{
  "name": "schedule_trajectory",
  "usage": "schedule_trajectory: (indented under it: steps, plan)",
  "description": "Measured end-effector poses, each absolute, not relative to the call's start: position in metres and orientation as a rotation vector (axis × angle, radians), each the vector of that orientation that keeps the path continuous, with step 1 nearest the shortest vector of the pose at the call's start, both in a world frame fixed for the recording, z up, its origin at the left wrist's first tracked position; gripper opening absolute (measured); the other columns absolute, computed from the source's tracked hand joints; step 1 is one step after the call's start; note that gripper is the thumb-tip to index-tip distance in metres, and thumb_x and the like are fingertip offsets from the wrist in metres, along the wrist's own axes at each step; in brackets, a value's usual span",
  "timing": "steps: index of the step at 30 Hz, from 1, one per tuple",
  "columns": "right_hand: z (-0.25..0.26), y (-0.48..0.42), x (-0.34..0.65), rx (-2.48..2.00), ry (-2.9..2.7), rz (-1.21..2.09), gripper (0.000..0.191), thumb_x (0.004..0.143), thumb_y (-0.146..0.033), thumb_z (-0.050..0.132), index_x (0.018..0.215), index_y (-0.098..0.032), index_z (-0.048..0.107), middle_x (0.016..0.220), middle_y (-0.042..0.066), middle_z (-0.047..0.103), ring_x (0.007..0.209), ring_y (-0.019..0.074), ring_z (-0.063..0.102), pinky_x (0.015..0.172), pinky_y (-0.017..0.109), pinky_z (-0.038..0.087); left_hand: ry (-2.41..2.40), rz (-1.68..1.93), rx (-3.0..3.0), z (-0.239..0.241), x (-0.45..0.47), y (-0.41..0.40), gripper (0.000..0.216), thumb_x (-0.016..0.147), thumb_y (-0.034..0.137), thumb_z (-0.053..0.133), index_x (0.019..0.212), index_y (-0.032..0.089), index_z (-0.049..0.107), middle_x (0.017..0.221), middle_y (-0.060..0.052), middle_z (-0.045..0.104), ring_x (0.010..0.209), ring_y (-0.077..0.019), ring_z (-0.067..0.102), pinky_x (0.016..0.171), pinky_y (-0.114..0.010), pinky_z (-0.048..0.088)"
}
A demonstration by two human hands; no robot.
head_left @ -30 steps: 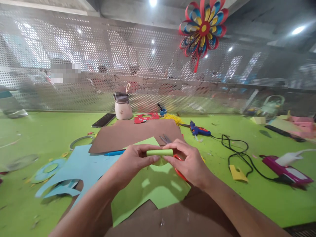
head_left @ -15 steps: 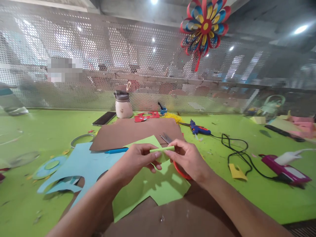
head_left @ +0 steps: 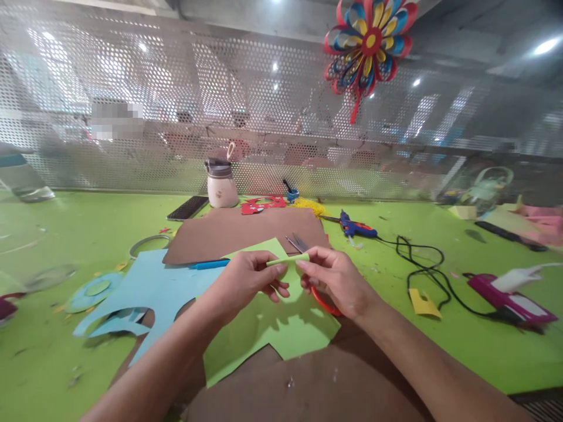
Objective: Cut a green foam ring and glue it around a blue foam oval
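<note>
Between my two hands is a narrow light-green paper strip [head_left: 288, 260], folded or rolled; which of the two I cannot tell. My left hand [head_left: 248, 278] pinches its left end and my right hand [head_left: 332, 275] pinches its right end. Below them lies a larger light-green paper sheet [head_left: 264, 328] with a cut-out notch at its lower edge. Scissors [head_left: 299, 242] with orange handles rest on it, partly hidden behind my right hand. A blue pen [head_left: 210, 265] lies just left of my left hand, on light-blue paper [head_left: 162, 281].
Brown paper [head_left: 246, 228] lies under the sheets. Behind stand a bottle [head_left: 222, 186], a phone [head_left: 188, 207] and red paper [head_left: 264, 204]. On the right are a blue glue gun [head_left: 356, 225], its black cable and a purple power strip [head_left: 512, 299]. A paper flower [head_left: 370, 44] hangs above.
The right end of the green strip has tilted slightly up, and my right fingertips have shifted a little right along it. The whole view has moved slightly.
</note>
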State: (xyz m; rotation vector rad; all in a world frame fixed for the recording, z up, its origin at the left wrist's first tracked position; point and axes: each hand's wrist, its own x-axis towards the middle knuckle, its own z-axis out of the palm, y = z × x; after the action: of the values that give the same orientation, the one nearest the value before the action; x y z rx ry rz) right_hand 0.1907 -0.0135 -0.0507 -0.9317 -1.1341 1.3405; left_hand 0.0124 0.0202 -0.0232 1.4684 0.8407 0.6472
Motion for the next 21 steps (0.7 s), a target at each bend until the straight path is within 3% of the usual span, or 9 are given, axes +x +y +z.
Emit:
schedule_trajectory:
  steps: [15,21]
  plan:
    - [-0.055,-0.016,0.184,-0.869,-1.148,1.342,0.013,0.073,-0.023,0.072,0.082,-0.016,0.065,0.071,0.0,0.064,0.064,0.0141,0.061,0.06,0.028,0.048,0.83,0.686,1.397,-0.021,0.013,0.017,0.023,0.077,0.035,0.062,0.075,0.012,0.062,0.064,-0.006,0.069,0.06,-0.0169,0.065,0.055,-0.027,0.049]
    - [-0.058,-0.016,0.181,-0.899,-1.14,1.304,0.014,0.073,-0.024,0.071,0.083,-0.017,0.064,0.07,0.0,0.064,0.061,0.0143,0.061,0.057,0.028,0.047,0.854,0.709,1.412,-0.021,0.018,0.013,0.027,0.075,0.038,0.062,0.072,0.012,0.063,0.066,-0.008,0.069,0.063,-0.0173,0.063,0.059,-0.029,0.049]
